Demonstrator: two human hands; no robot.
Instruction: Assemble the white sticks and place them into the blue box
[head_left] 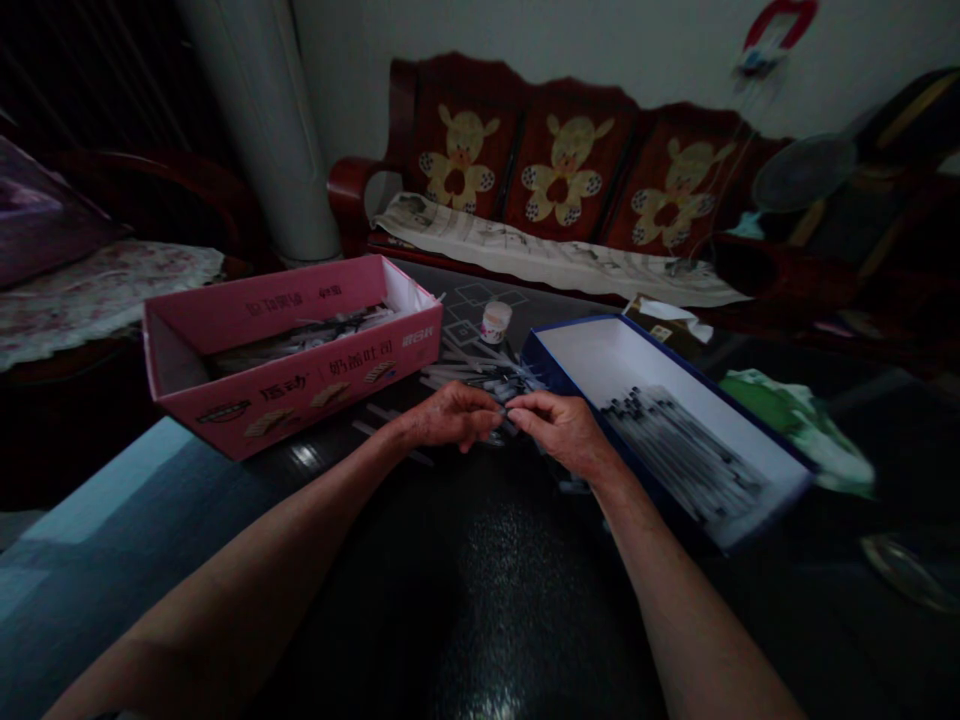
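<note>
My left hand (456, 415) and my right hand (559, 428) meet over the table, fingertips pinched close together. Something small is between them, too dim to make out. Just beyond the fingers lies a loose pile of thin, pale sticks (480, 372), some with dark parts. To the right, a blue box with a white inside (581, 355) holds a row of slim translucent sticks with dark ends (675, 450). A pink cardboard box (337, 375) on the left has more thin sticks (315, 335) inside. A small round tub (495, 322) stands behind the pile.
The dark glossy table (480, 600) fills the foreground. Right of the blue box lie a green and white plastic bag (799, 425) and a tissue box (667, 322). A wooden sofa (360, 195) with bear-patterned cushions stands behind, near a fan (804, 172).
</note>
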